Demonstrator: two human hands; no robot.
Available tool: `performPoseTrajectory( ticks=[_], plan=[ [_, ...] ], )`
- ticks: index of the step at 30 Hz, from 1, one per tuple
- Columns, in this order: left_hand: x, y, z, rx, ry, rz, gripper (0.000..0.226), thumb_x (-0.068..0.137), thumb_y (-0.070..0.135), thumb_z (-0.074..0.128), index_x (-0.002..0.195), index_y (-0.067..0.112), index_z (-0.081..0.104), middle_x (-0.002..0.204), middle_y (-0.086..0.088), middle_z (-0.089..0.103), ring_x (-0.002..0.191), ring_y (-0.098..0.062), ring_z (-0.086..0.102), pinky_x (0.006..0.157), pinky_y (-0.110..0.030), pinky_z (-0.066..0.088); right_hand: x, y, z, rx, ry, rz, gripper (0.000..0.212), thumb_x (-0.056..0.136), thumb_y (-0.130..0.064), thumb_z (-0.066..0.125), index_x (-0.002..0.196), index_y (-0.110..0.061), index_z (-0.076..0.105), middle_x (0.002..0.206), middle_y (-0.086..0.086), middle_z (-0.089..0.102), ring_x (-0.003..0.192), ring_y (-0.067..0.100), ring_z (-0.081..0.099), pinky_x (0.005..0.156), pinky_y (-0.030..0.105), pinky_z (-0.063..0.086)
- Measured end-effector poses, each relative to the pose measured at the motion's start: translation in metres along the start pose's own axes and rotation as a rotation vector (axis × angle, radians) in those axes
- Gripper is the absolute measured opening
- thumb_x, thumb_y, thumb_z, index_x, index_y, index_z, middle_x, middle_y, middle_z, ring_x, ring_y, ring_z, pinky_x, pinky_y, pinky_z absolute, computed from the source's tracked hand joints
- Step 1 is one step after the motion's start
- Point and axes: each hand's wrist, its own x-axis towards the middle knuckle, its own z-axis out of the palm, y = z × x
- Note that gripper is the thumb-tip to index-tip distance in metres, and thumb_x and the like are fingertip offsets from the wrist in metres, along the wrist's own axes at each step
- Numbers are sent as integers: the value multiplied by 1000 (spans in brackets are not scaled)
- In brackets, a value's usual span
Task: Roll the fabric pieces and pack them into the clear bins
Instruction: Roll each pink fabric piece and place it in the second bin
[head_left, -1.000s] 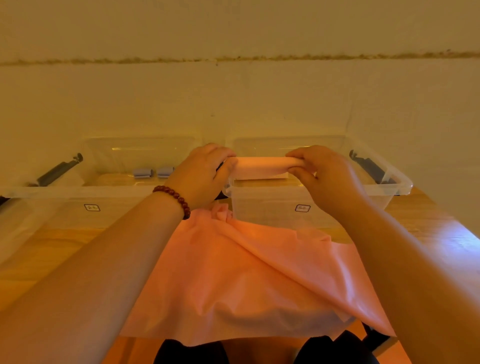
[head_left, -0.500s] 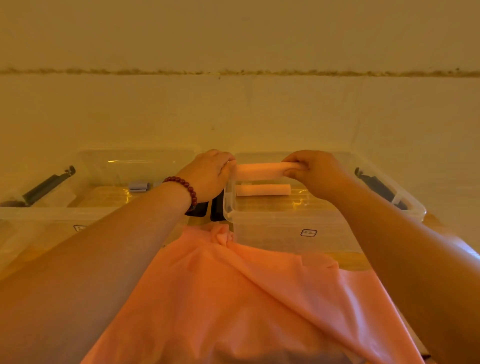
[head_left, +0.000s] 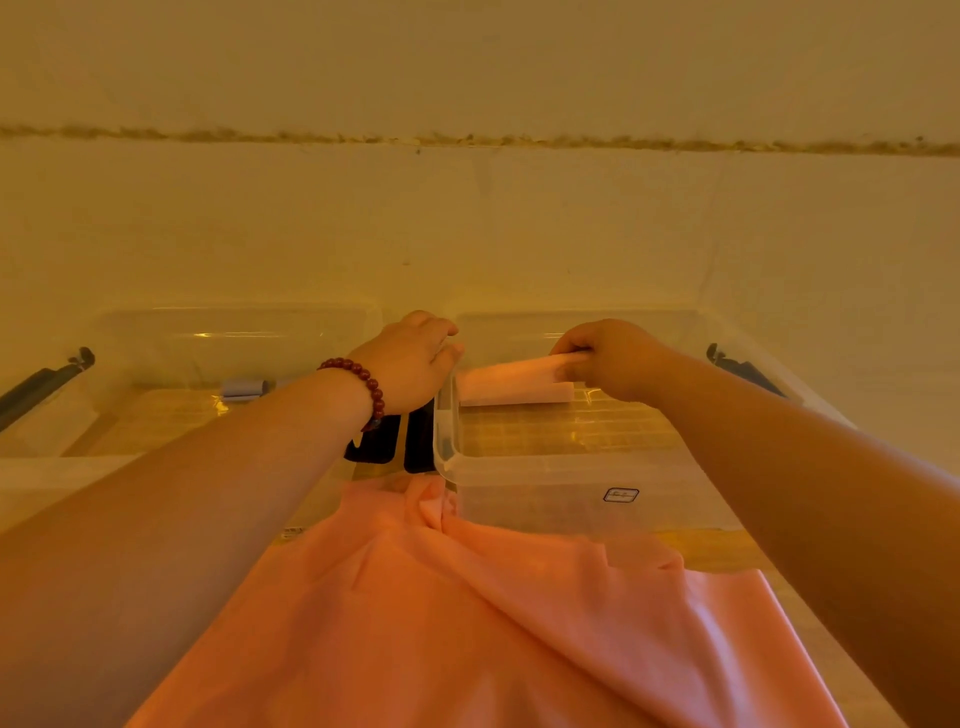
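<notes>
A peach fabric roll (head_left: 511, 370) sits low inside the right clear bin (head_left: 571, 499), tilted with its left end down. My right hand (head_left: 618, 358) grips its right end. Right under it a second peach roll (head_left: 514, 396) lies on the bin floor. My left hand (head_left: 413, 361), with a red bead bracelet, hovers at the bin's left rim with loosely curled fingers, just above the roll's left end and apart from it. A large peach fabric sheet (head_left: 467, 623) lies spread on the table in front of the bins.
The left clear bin (head_left: 156, 415) holds a small grey-blue roll (head_left: 243, 387). Black latches (head_left: 387, 441) sit between the bins, and others at the far left (head_left: 41, 384) and far right (head_left: 743, 369). A wall stands right behind the bins.
Both hands carried the roll forward over the right bin and lowered it inside. My left hand let go of its left end, which dropped; my right hand still holds the right end.
</notes>
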Motion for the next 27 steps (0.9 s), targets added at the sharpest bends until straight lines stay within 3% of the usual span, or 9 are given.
performPoseTrajectory(
  ticks=[4,8,12,19,24,27],
  plan=[
    [5,0,2,23,-69,-2,52,103,37,27,150,15,22,158,-3,14,141,-21,25,110,-30,26,17,5,4,35,-76,69,28,92,-17,65,120,-16,65,109,4,58,95,19,54,91,38,49],
    [7,-2,3,25,-112,-20,56,104,39,22,153,15,11,161,-1,-1,146,-20,13,114,-29,17,31,12,13,-9,-137,92,21,93,-15,63,114,-20,66,106,3,59,93,21,57,78,33,46],
    [9,-5,6,1,-110,-25,55,104,39,22,153,17,11,161,0,-2,146,-19,13,115,-29,16,40,16,22,-50,-168,101,15,93,-19,62,107,-24,66,108,2,61,94,19,55,79,32,44],
    [13,-7,8,-20,-106,-29,56,103,40,23,153,18,10,161,2,-2,146,-18,13,114,-28,17,47,21,30,-97,-200,122,28,93,-23,64,120,-19,64,108,-1,52,98,17,48,81,29,37],
    [12,-6,8,-13,-107,-37,56,103,41,23,153,19,10,161,2,-2,146,-17,13,114,-28,18,48,29,34,21,-220,205,22,90,-16,68,111,-15,64,108,3,52,87,20,57,69,27,51],
    [12,-6,7,-10,-107,-42,56,103,40,22,153,19,10,161,3,-2,146,-17,14,114,-29,18,50,32,36,112,-203,259,24,88,-8,68,112,-8,65,106,6,56,88,21,60,87,34,55]
  ],
)
